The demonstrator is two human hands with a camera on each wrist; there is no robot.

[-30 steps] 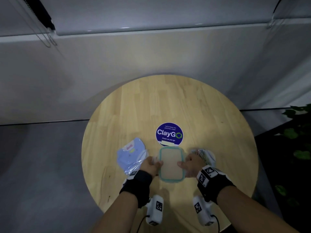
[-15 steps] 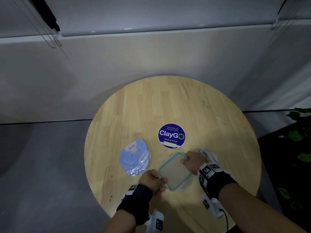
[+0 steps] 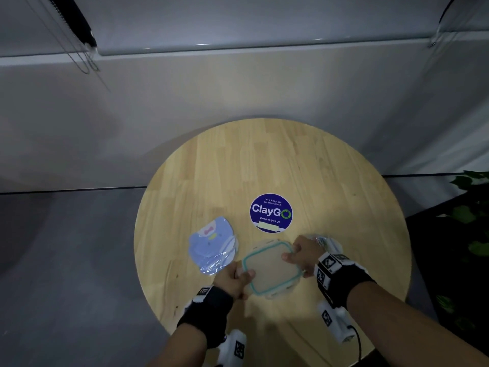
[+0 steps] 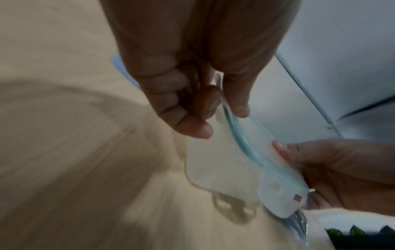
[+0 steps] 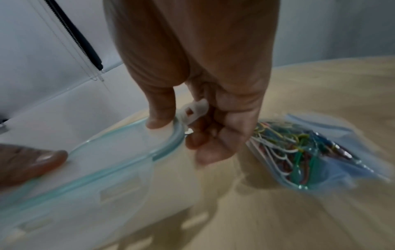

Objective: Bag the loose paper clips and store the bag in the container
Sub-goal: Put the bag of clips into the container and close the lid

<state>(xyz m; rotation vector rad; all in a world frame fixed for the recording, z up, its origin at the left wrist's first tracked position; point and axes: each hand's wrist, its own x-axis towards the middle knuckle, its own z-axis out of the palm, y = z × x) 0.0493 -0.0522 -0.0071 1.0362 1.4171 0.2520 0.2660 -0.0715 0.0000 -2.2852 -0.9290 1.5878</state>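
A clear plastic container [image 3: 270, 268] with a teal-sealed lid sits turned diagonally between both hands, just above the round wooden table [image 3: 264, 160]; its shadow falls beneath it in the left wrist view. My left hand [image 3: 235, 276] pinches the container's near-left rim [image 4: 224, 160], thumb on top. My right hand [image 3: 301, 254] pinches a white latch flap at its far-right corner [image 5: 194, 110]. A clear zip bag of coloured paper clips [image 5: 299, 148] lies on the table just behind the right hand [image 3: 324, 241].
A pack of blue printed bags in clear wrap [image 3: 211, 245] lies left of the container. A round blue "ClayGo" sticker [image 3: 271, 212] is on the table behind it. A dark plant [image 3: 471, 207] stands beyond the right edge. A grey wall runs behind.
The container has been turned from square-on to diagonal. My left hand has drawn back toward me along its edge, and my right hand has shifted to the far-right corner.
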